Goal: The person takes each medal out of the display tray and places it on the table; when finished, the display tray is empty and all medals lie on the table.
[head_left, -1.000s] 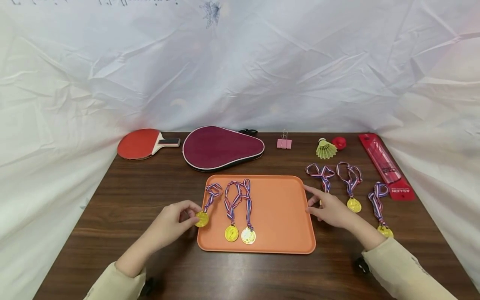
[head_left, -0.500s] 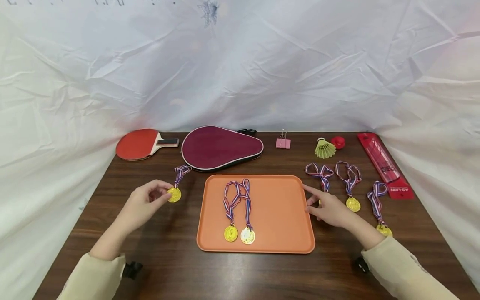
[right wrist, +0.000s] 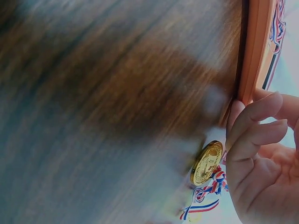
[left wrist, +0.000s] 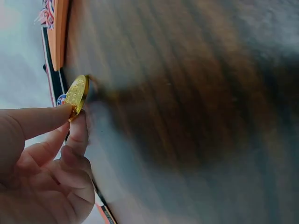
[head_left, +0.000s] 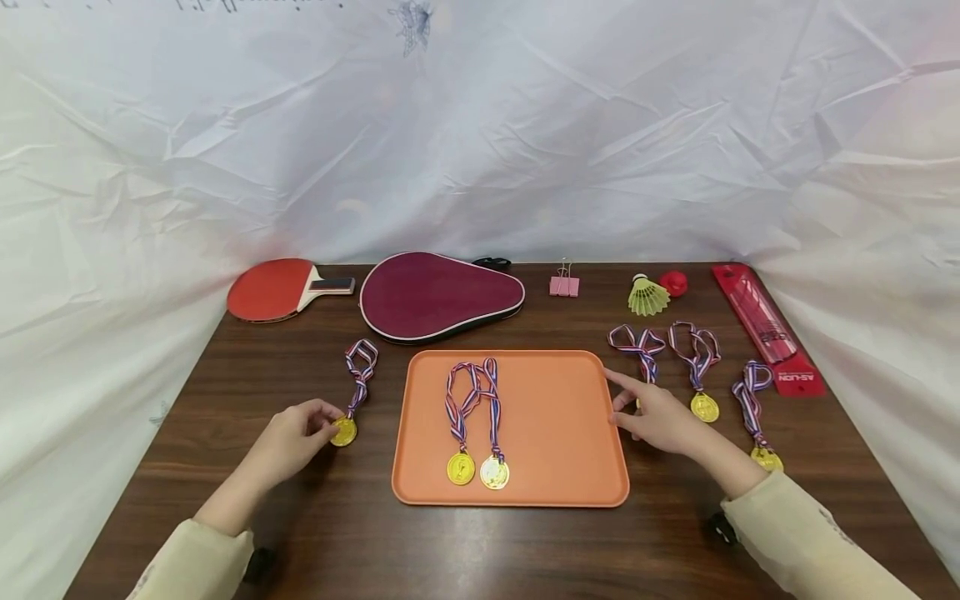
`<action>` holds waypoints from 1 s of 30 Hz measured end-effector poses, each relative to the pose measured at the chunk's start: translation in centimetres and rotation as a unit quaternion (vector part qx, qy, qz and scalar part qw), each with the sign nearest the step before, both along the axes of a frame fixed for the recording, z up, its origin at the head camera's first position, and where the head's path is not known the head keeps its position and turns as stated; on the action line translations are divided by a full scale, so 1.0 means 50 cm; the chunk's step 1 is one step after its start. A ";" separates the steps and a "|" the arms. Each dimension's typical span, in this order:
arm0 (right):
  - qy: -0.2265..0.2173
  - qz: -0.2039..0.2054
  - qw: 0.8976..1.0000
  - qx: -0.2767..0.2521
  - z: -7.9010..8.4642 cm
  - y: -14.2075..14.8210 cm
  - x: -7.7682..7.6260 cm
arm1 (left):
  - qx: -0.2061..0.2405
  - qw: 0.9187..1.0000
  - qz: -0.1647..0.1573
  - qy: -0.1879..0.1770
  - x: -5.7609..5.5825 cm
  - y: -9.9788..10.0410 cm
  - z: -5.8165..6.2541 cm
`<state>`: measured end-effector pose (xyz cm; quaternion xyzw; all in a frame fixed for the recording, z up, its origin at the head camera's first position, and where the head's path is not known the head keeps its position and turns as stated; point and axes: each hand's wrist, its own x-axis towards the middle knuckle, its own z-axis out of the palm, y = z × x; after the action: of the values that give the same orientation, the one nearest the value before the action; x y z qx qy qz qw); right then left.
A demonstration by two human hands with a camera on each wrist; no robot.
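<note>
My left hand (head_left: pixel 294 437) pinches a gold medal (head_left: pixel 343 432) by its disc between thumb and fingers, left of the orange tray (head_left: pixel 555 492). Its striped red, white and blue ribbon (head_left: pixel 362 367) stretches away over the dark wooden table. In the left wrist view the gold disc (left wrist: pixel 78 93) is tilted on edge at the thumb tip. My right hand (head_left: pixel 656 417) touches the tray's right rim with index finger and thumb spread apart. Two medals lie in the tray, a gold one (head_left: pixel 461 468) and a shinier one (head_left: pixel 495 472). Another medal's disc (right wrist: pixel 207 163) is close by my right fingers.
Right of the tray lie more medals, including a middle one (head_left: pixel 704 407) and an outer one (head_left: pixel 767 458). Along the back are a table tennis bat (head_left: pixel 272 290), a maroon bat case (head_left: pixel 442 296), a pink binder clip (head_left: pixel 564 286), a shuttlecock (head_left: pixel 647 296), a red object (head_left: pixel 673 283) and red packaging (head_left: pixel 768 329).
My left hand has carried the medal left, off the tray, and then lowered it towards the table nearer me. The right hand stays at the tray's rim.
</note>
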<state>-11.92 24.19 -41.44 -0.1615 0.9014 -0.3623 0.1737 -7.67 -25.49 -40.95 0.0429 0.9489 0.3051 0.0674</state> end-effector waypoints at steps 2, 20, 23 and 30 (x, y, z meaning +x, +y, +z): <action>-0.001 0.000 1.000 -0.001 0.000 -0.001 0.000 | -0.005 1.000 0.004 -0.005 0.004 -0.002 -0.002; -0.011 -0.006 1.000 -0.012 -0.006 -0.002 -0.003 | -0.042 0.999 0.011 -0.016 0.019 -0.005 0.013; -0.010 -0.007 1.000 -0.013 -0.006 -0.002 -0.002 | -0.046 0.999 0.011 0.000 0.019 0.005 0.021; -0.015 -0.010 1.000 -0.019 -0.003 0.001 0.001 | 0.065 0.996 -0.054 0.042 0.026 0.082 0.027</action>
<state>-11.88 24.24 -41.60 -0.1500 0.8934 -0.3831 0.1805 -6.36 -21.41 -39.58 0.1111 0.9254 0.3600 0.0410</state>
